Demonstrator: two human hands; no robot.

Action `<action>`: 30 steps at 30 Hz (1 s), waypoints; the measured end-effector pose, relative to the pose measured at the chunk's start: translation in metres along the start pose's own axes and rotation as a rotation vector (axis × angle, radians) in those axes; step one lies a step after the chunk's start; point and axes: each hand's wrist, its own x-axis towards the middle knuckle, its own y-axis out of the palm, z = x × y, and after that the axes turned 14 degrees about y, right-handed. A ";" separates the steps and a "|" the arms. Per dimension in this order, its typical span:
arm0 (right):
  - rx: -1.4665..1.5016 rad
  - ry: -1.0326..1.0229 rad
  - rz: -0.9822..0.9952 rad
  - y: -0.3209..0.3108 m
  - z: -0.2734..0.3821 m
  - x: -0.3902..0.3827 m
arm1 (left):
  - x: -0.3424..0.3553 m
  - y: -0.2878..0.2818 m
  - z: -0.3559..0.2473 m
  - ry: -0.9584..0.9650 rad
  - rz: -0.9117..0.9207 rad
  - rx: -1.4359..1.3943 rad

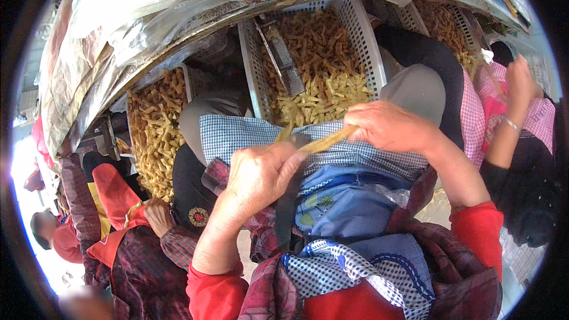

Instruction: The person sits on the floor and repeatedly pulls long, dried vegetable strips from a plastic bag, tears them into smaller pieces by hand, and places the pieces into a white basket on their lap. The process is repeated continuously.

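Slantwise, the strip (329, 141) stretches from the left hand (261, 173), which clasps it, forward and rightward to the right hand (391, 127), which pinches its farther end.

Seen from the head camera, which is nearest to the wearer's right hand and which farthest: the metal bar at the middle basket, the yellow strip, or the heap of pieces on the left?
From the right hand:
1. Yellow strip: in its grip, stretching toward the left hand.
2. Metal bar: up and left, at the white basket.
3. Heap of pieces: well to the left.
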 end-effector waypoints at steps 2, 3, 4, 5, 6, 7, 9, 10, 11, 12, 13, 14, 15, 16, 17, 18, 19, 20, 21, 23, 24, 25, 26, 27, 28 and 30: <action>0.332 0.053 0.130 0.008 -0.002 -0.005 | 0.015 -0.005 -0.009 0.243 0.004 0.079; 0.517 0.069 0.175 0.016 -0.003 -0.008 | 0.031 -0.009 -0.028 0.411 -0.011 0.088; 0.704 0.074 0.226 0.023 0.001 -0.009 | 0.043 -0.015 -0.046 0.568 -0.027 0.104; 0.579 0.076 0.266 0.018 0.019 -0.006 | 0.054 -0.023 -0.061 0.627 -0.028 0.081; 0.524 0.012 0.263 0.010 0.032 -0.015 | 0.058 -0.030 -0.072 0.675 -0.035 0.073; 0.473 -0.030 0.242 0.001 0.042 -0.027 | 0.062 -0.027 -0.045 0.588 -0.048 0.090; 0.681 -0.156 0.345 -0.019 0.053 -0.035 | 0.057 -0.017 -0.001 0.240 0.037 -0.116; 0.730 -0.266 0.261 -0.015 0.057 -0.034 | 0.048 -0.010 0.011 -0.020 0.125 -0.350; 0.693 -0.338 0.055 -0.008 0.063 -0.035 | 0.044 0.001 0.003 0.106 0.218 -0.493; 0.452 -0.360 -0.060 -0.011 0.069 -0.032 | 0.040 0.008 -0.011 0.049 0.314 -0.763; 0.207 -0.384 -0.175 -0.010 0.076 -0.028 | 0.032 0.017 -0.021 -0.059 0.206 -0.924; -0.012 -0.404 -0.292 -0.009 0.081 -0.022 | 0.027 0.025 -0.025 -0.171 0.095 -1.071; -0.067 -0.393 -0.346 -0.003 0.080 -0.016 | 0.020 0.034 -0.027 -0.283 -0.024 -1.214; -0.125 -0.382 -0.407 0.007 0.076 -0.008 | 0.015 0.041 -0.028 -0.392 -0.144 -1.349; -0.069 -0.430 -0.582 0.019 0.066 0.004 | 0.011 0.048 -0.028 -0.500 -0.267 -1.485; -0.115 -0.319 -0.607 0.021 0.067 0.003 | 0.008 0.052 -0.027 -0.609 -0.396 -1.617; -0.161 -0.203 -0.630 0.021 0.067 0.001 | 0.008 0.047 -0.018 -0.542 -0.439 -1.705; -0.207 -0.087 -0.653 0.022 0.068 0.000 | 0.008 0.048 -0.015 -0.504 -0.542 -1.385; -0.056 -0.087 -0.686 0.034 0.063 0.009 | 0.008 0.041 -0.015 -0.264 -0.437 -0.923; -0.041 -0.090 -0.573 0.034 0.060 0.007 | 0.013 0.020 -0.009 0.173 -0.271 -0.136; -0.035 -0.088 -0.519 0.035 0.059 0.006 | 0.016 0.016 -0.012 0.170 -0.219 0.046; -0.082 -0.099 -0.594 0.041 0.059 0.009 | 0.014 0.021 -0.007 0.150 -0.282 0.072; -0.078 -0.142 -0.657 0.043 0.062 0.008 | 0.016 0.025 -0.005 0.133 -0.343 0.098; -0.075 -0.183 -0.721 0.043 0.065 0.008 | 0.014 0.027 -0.015 -0.288 -0.457 -0.495; -0.079 -0.211 -0.782 0.044 0.068 0.006 | 0.010 0.036 -0.011 -0.581 -0.506 -0.981; 0.589 -0.070 -0.683 0.038 0.063 0.007 | 0.007 0.049 -0.017 -0.398 -0.473 -0.650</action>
